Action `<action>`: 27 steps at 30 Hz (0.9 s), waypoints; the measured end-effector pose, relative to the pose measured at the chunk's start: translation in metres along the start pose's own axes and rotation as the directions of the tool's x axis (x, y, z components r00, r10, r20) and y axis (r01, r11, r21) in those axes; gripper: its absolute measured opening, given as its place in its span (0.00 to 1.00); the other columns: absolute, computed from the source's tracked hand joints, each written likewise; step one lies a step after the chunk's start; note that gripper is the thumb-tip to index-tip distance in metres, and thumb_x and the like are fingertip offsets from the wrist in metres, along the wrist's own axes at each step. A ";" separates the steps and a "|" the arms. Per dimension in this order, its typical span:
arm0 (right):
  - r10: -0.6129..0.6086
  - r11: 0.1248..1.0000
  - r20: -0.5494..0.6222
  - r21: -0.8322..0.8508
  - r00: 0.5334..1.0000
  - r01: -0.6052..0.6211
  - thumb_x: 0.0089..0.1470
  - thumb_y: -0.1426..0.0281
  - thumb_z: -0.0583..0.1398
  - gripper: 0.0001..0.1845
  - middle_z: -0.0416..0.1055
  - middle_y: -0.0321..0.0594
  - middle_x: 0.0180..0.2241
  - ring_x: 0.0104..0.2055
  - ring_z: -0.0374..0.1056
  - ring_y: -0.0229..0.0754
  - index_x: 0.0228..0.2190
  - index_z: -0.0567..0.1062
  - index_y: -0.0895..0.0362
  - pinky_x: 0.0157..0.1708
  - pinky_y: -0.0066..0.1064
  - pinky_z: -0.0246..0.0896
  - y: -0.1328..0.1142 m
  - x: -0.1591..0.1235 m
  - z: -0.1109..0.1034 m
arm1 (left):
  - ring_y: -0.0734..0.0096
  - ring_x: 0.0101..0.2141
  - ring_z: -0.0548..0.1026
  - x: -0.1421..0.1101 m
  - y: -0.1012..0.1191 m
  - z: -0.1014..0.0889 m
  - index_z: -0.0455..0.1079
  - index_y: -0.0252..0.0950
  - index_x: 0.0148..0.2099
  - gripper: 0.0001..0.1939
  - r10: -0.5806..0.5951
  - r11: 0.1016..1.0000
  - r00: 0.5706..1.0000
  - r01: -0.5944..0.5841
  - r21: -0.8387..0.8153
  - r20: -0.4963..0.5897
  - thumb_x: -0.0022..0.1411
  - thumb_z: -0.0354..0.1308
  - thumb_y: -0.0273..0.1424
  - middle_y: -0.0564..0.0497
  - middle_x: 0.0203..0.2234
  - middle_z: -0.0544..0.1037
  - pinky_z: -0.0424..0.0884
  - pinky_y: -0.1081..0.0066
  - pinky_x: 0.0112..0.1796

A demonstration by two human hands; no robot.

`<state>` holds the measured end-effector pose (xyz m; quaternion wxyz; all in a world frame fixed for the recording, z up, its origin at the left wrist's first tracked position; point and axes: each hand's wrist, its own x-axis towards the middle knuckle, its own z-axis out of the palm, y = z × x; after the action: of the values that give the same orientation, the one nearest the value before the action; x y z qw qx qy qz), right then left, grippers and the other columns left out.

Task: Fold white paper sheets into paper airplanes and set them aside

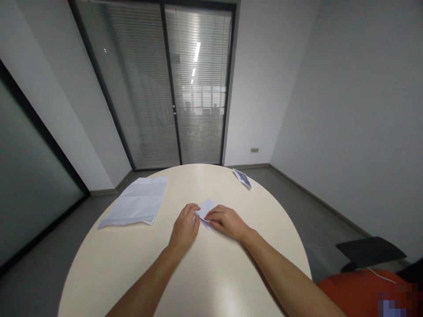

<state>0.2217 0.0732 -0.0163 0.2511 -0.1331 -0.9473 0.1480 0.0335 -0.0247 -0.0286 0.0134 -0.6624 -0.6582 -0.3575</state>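
Note:
A small folded piece of white paper [207, 205] lies near the middle of the round table, between my two hands. My left hand [187, 224] has its fingers bent, with thumb and fingertips closed on the paper's left edge. From the right, my right hand [228, 221] pinches the paper's right side, thumb below and fingers on top. A flap at the near edge stands up slightly between the hands. My fingers hide parts of both sides of the paper.
On the round cream table [205, 273], creased white sheets [139, 200] lie at the left. A small folded printed paper [242, 178] rests near the far right edge. Beyond the right edge stand a red-orange chair seat [350, 286] and a black armrest-like piece [370, 250].

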 end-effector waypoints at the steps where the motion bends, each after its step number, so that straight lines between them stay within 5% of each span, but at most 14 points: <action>1: 0.000 1.000 0.014 0.010 1.000 -0.001 0.65 0.68 0.57 0.13 0.79 0.39 0.46 0.49 0.71 0.41 0.46 0.80 0.51 0.52 0.32 0.63 0.000 0.000 0.000 | 0.65 0.57 0.70 -0.001 -0.003 0.003 0.67 0.36 0.55 0.17 0.037 0.999 0.999 -0.037 -0.010 0.020 0.66 0.48 0.22 0.43 0.55 0.73 0.66 0.63 0.59; 6: -0.033 0.996 0.091 0.082 0.995 0.026 0.62 0.63 0.61 0.13 0.79 0.42 0.45 0.49 0.72 0.44 0.45 0.81 0.53 0.51 0.33 0.64 -0.001 -0.001 -0.002 | 0.59 0.56 0.73 -0.005 -0.013 0.015 0.68 0.33 0.60 0.21 0.101 0.994 0.983 -0.106 0.024 0.155 0.66 0.49 0.24 0.41 0.56 0.75 0.68 0.56 0.59; 13: 0.064 0.992 0.059 0.108 0.996 -0.070 0.63 0.66 0.58 0.12 0.80 0.40 0.43 0.49 0.72 0.44 0.41 0.82 0.52 0.52 0.35 0.65 0.006 -0.002 0.001 | 0.60 0.50 0.76 -0.004 -0.005 0.006 0.73 0.36 0.54 0.16 0.084 0.996 0.984 -0.089 0.028 0.155 0.70 0.47 0.28 0.44 0.49 0.80 0.70 0.58 0.55; 20: 0.155 0.987 0.063 0.032 0.986 -0.157 0.60 0.61 0.60 0.27 0.69 0.52 0.59 0.63 0.62 0.54 0.58 0.72 0.59 0.62 0.46 0.57 0.016 -0.010 0.003 | 0.57 0.51 0.72 -0.006 0.002 -0.001 0.70 0.37 0.59 0.19 0.150 0.984 0.967 -0.167 0.067 0.206 0.68 0.55 0.34 0.43 0.49 0.76 0.68 0.56 0.55; 27: 0.167 0.985 0.178 0.007 0.970 -0.171 0.63 0.59 0.57 0.28 0.59 0.51 0.65 0.69 0.52 0.59 0.61 0.69 0.54 0.65 0.57 0.47 0.011 -0.010 -0.006 | 0.58 0.54 0.68 -0.007 -0.003 -0.008 0.72 0.44 0.58 0.17 0.217 0.966 0.931 -0.248 0.073 0.295 0.69 0.55 0.36 0.45 0.52 0.72 0.67 0.57 0.56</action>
<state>0.2351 0.0813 -0.0191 0.1540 -0.1968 -0.9494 0.1903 0.0280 -0.0343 -0.0278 -0.0028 -0.7785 -0.5887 -0.2179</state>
